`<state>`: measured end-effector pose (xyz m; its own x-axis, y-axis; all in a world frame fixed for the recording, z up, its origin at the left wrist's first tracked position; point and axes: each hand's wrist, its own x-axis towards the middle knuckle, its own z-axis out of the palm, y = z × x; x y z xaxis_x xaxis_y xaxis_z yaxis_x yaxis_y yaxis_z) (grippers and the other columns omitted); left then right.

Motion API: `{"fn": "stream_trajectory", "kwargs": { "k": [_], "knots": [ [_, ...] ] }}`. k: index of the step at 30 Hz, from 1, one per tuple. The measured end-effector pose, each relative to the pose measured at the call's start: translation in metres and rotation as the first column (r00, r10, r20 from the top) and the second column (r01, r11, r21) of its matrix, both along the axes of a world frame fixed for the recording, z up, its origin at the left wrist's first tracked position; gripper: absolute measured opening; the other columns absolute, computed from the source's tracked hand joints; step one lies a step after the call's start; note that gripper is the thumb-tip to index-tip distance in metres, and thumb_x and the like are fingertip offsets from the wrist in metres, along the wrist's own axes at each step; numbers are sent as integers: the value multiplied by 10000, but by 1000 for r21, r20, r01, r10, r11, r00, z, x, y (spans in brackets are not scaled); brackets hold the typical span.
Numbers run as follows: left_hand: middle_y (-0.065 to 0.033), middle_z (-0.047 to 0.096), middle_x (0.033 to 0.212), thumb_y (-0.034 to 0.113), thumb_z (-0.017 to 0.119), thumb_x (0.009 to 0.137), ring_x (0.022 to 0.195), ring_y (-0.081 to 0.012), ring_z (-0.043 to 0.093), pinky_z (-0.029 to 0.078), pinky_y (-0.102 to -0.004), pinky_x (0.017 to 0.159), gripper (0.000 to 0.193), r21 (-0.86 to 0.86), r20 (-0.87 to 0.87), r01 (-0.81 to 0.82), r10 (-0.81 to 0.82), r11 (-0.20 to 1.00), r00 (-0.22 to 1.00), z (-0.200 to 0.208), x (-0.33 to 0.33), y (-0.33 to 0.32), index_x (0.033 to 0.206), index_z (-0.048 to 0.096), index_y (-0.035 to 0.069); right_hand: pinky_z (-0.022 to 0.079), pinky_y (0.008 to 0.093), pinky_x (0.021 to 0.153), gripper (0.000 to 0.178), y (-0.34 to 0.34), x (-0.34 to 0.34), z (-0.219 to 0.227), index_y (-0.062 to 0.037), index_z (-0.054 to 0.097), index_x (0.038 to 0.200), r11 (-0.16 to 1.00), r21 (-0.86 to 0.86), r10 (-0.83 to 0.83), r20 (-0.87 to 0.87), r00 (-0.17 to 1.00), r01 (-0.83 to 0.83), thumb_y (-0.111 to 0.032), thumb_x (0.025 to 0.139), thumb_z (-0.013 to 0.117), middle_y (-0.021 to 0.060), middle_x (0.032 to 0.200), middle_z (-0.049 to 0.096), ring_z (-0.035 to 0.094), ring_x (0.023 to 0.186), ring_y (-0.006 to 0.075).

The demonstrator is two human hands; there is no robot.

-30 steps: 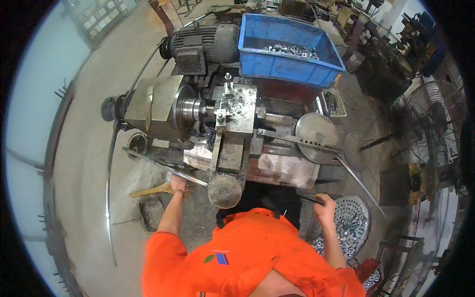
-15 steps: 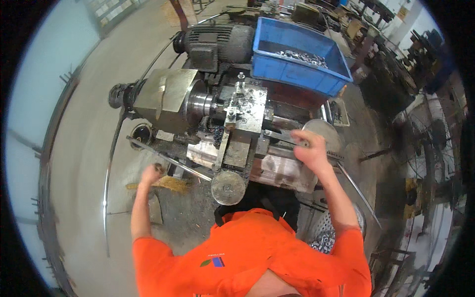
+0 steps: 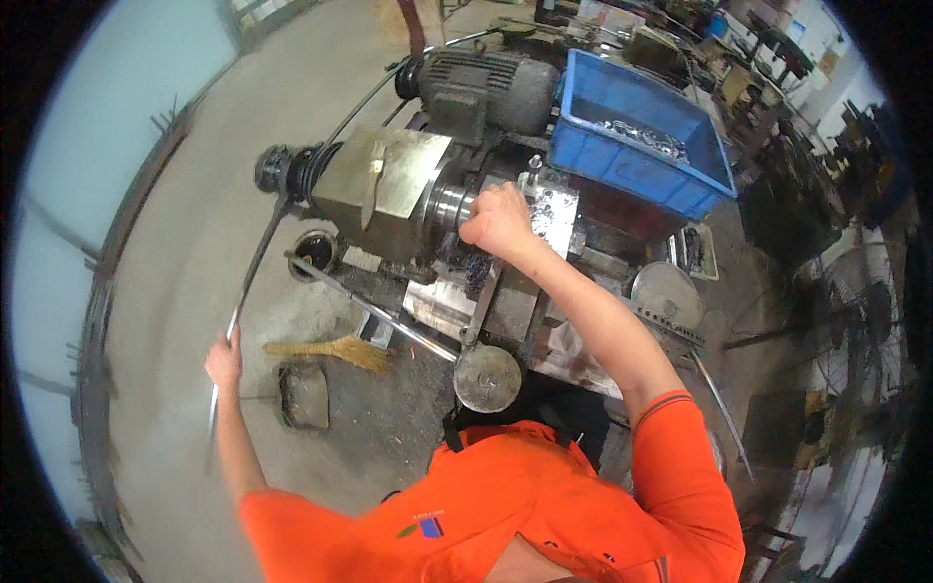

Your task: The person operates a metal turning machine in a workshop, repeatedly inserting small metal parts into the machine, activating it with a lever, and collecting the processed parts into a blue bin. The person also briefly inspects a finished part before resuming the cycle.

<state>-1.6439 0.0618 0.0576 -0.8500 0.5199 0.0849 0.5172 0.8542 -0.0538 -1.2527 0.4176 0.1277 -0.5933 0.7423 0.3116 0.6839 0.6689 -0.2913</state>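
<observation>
My left hand is closed around a long metal lever rod at the left of a small lathe. My right hand reaches across the machine with its fingers curled at the shiny spindle nose, beside the oily tool-post block. Whatever its fingers hold, if anything, is hidden behind the hand. Below my right forearm are a round metal handwheel and a slanting steel bar.
Behind the lathe are a grimy motor and a blue bin containing small metal parts. A flat tool lies on the headstock cover. On the floor lie a straw broom and a dustpan-like container.
My left hand has moved outward and taken hold of the lever rod. My right hand has left the right side of the lathe and reached left to the spindle. The view has shifted.
</observation>
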Motion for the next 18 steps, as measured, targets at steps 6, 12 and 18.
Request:
{"fn": "stream_trajectory", "kwargs": {
  "k": [6, 12, 18],
  "knots": [
    [-183, 618, 802, 661, 376, 771, 825, -373, 579, 426, -441, 757, 685, 141, 166, -43, 19, 989, 986, -3, -49, 3, 992, 589, 49, 440, 372, 738, 239, 3, 3, -6, -43, 667, 607, 1000, -13, 22, -17, 1000, -22, -222, 507, 543, 155, 796, 603, 509, 813, 326],
    [-188, 621, 804, 681, 428, 729, 814, -369, 583, 427, -431, 747, 684, 175, 204, -97, 60, 980, 977, 9, -43, 3, 892, 620, 46, 425, 394, 783, 310, 1, 2, 1, -3, 656, 709, 995, -97, 15, 55, 998, -10, -234, 531, 548, 174, 838, 606, 517, 854, 334],
    [-209, 616, 852, 680, 441, 721, 857, -371, 578, 425, -438, 753, 696, 232, 146, -180, 149, 956, 978, -2, 20, 7, 850, 627, 21, 408, 390, 841, 345, -3, 2, 14, -1, 655, 801, 985, -174, 39, 217, 975, -1, -252, 588, 552, 171, 904, 621, 526, 940, 321]
  ]
}}
